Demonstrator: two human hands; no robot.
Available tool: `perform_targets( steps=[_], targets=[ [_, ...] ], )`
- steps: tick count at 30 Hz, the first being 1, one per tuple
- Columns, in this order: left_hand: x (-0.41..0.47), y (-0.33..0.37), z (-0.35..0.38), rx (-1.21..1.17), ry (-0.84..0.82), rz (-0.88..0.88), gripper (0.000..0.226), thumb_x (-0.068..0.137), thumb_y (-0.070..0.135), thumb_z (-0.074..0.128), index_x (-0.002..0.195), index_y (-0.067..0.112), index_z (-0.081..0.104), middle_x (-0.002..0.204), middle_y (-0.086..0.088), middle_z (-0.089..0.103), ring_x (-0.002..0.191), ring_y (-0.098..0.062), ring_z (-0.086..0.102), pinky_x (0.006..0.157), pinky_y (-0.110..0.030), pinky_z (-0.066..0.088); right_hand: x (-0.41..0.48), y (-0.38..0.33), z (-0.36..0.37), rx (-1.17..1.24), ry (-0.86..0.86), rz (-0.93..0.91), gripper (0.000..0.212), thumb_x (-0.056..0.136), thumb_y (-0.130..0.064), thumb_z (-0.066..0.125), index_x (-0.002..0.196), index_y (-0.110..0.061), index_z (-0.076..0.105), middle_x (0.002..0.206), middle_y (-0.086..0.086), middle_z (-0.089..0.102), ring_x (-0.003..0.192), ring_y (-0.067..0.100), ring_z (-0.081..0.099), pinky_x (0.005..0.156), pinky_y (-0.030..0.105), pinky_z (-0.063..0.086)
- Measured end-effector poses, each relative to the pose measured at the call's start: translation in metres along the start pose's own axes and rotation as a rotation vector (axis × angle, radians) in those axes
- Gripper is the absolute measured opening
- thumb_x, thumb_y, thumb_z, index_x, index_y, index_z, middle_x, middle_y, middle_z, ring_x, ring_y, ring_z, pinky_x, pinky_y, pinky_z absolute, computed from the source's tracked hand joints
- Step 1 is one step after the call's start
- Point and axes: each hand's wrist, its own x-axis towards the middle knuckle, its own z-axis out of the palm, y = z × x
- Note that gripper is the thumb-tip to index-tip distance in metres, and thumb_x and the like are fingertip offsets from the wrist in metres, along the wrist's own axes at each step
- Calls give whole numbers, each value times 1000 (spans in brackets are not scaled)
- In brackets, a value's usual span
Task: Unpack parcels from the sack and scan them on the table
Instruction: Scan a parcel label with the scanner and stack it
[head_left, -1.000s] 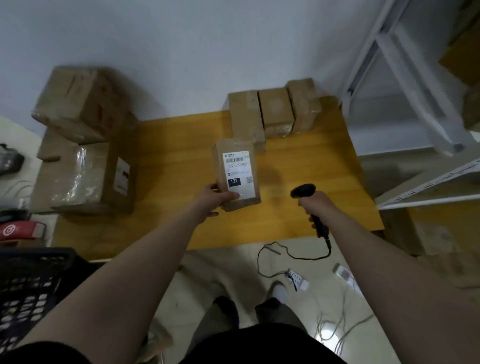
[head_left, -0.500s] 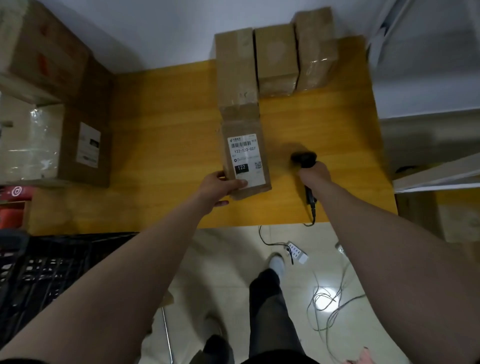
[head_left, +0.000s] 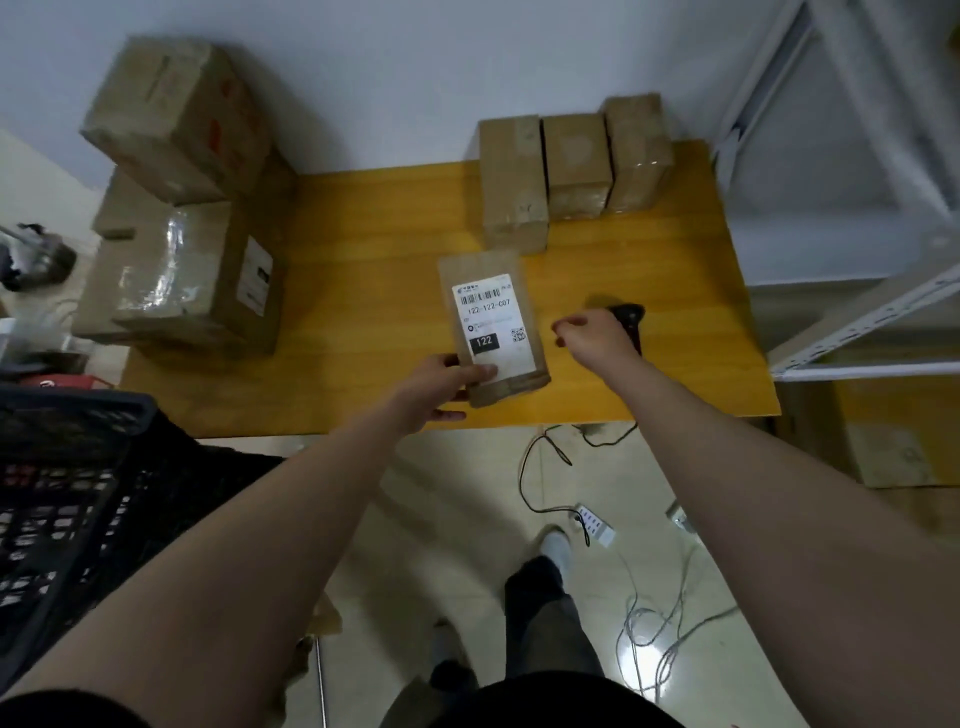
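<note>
Head view, parcel (head_left: 491, 322): label up, low over the table (head_left: 363, 249) near its front edge; we cannot tell whether it touches the wood.
Left hand (head_left: 441, 382): grips the parcel's near corner, thumb on the label.
Right hand (head_left: 592, 335): fingers loosely curled, holding nothing we can see. The scanner (head_left: 629, 314) lies just beyond it.
Risk, grip: a one-corner hold; the parcel may tip or slip.
Risk, cable (head_left: 530, 467): it trails to the floor by the feet, so a snag could drag the scanner off.

Left grip (head_left: 441, 385) pinches parcel (head_left: 491, 317), thumb on top; right grip (head_left: 592, 336) loosely curled, empty; arms extended.
</note>
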Motion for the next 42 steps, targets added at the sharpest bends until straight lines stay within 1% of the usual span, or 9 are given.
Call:
perform_targets(
  steps=[6, 10, 16, 21, 25, 28, 32, 36, 42],
  targets=[
    [-105, -48, -48, -73, -57, 126, 44, 89, 31, 79, 128, 26, 59, 124, 1, 70, 111, -20, 69, 78, -37, 63, -145, -50, 43, 127, -30, -188, 10, 97, -43, 58, 97, -35, 65, 101, -10, 72, 88, 22, 71, 78, 42, 60],
    [-184, -98, -80, -148, -63, 169, 40, 90, 22, 77, 127, 26, 62, 122, 2, 73, 116, -21, 67, 90, -46, 60, -242, -48, 80, 188, -22, -208, 19, 96, -38, 64, 113, -30, 66, 103, -6, 73, 89, 24, 73, 81, 44, 62],
    [-293, -170, -110, -192, 57, 249, 61, 83, 34, 85, 136, 21, 58, 127, -1, 71, 115, -21, 68, 93, -47, 60, -364, -40, 136, 296, -31, -232, 8, 94, -30, 68, 101, -32, 66, 109, -3, 73, 92, 27, 74, 80, 46, 63],
    [-377, -238, -109, -189, 150, 326, 60, 83, 41, 84, 135, 25, 59, 123, 4, 72, 115, -18, 67, 97, -47, 57, -451, -15, 179, 370, -42, -253, 9, 93, -25, 68, 97, -31, 64, 110, 5, 72, 104, 31, 70, 87, 53, 61],
    [-446, -304, -94, -253, 226, 364, 66, 85, 42, 81, 143, 27, 54, 123, 5, 72, 113, -18, 68, 98, -49, 57, -516, 22, 208, 390, -88, -313, 6, 94, -24, 68, 98, -28, 66, 105, 3, 74, 88, 22, 71, 86, 52, 61],
    [-489, -359, -76, -339, 280, 369, 71, 84, 41, 82, 146, 29, 48, 125, 4, 70, 112, -20, 69, 96, -50, 58, -564, 50, 232, 416, -101, -359, 15, 95, -23, 67, 110, -23, 68, 101, -5, 71, 76, 10, 68, 76, 41, 62],
    [-540, -427, -58, -417, 330, 332, 66, 85, 40, 82, 138, 32, 44, 124, 1, 68, 109, -23, 70, 90, -48, 60, -619, 86, 267, 432, -141, -357, 17, 95, -21, 67, 112, -19, 69, 107, 3, 73, 88, 22, 72, 75, 38, 61],
    [-585, -484, -64, -476, 391, 299, 62, 83, 42, 83, 131, 33, 45, 122, 0, 70, 103, -23, 74, 79, -43, 63, -663, 99, 306, 412, -227, -362, 2, 93, -23, 68, 94, -21, 68, 101, 6, 76, 93, 30, 75, 83, 48, 63],
    [-638, -560, -103, -586, 529, 261, 57, 75, 46, 87, 119, 33, 52, 122, 0, 70, 92, -19, 78, 71, -42, 64, -714, 87, 378, 280, -358, -414, 10, 92, -33, 69, 101, -27, 69, 104, -2, 73, 99, 23, 71, 86, 52, 62]
  ],
)
